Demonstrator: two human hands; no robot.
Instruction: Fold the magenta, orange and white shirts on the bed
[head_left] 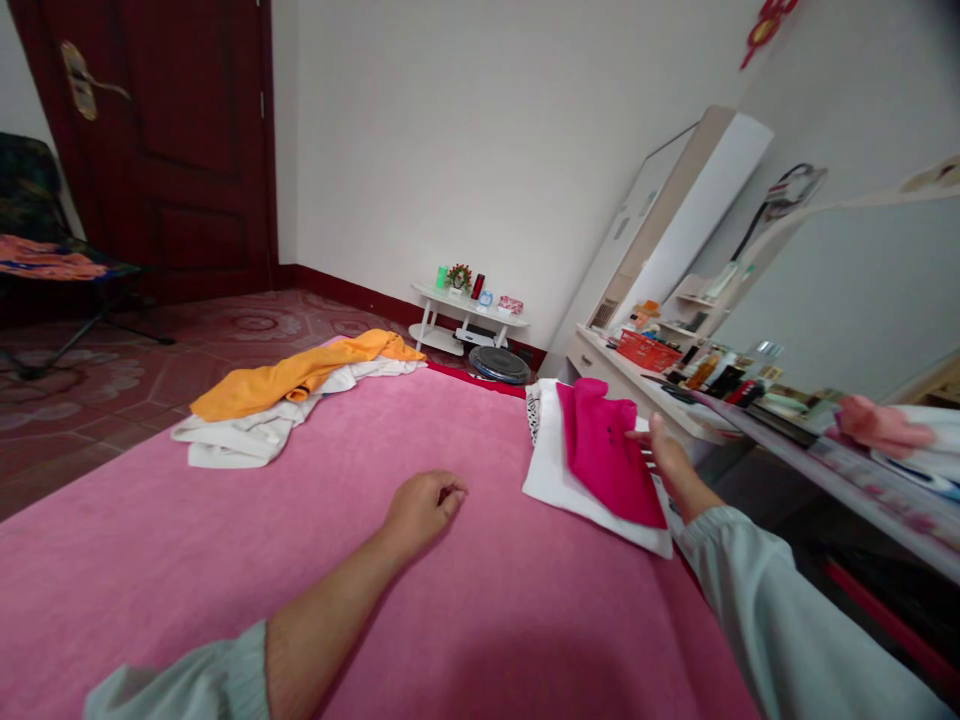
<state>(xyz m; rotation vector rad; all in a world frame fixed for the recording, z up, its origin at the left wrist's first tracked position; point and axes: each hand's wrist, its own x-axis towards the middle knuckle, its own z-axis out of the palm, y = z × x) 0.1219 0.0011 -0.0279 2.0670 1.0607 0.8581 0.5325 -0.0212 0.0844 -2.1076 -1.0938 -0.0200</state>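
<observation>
My left hand (427, 508) is just above or resting on the pink bedspread (315, 540); its fingers are curled in, with nothing seen in them. My right hand (667, 458) is at the right edge of a folded magenta garment (606, 450), fingers stretched out and touching or just over the cloth. That garment lies on a folded white one (551, 475). A black-and-white patterned cloth (532, 410) peeks out at the pile's left side. Far left on the bed, an orange garment (300, 378) lies loosely over white clothing (240, 435).
A white dressing table (592, 355) with bottles and a red basket (646, 350) stands along the right, under a mirror (847, 290). Beyond the bed are a small white shelf (439, 338) and a round dark object (499, 365). A folding chair (45, 220) stands left by the door (172, 130).
</observation>
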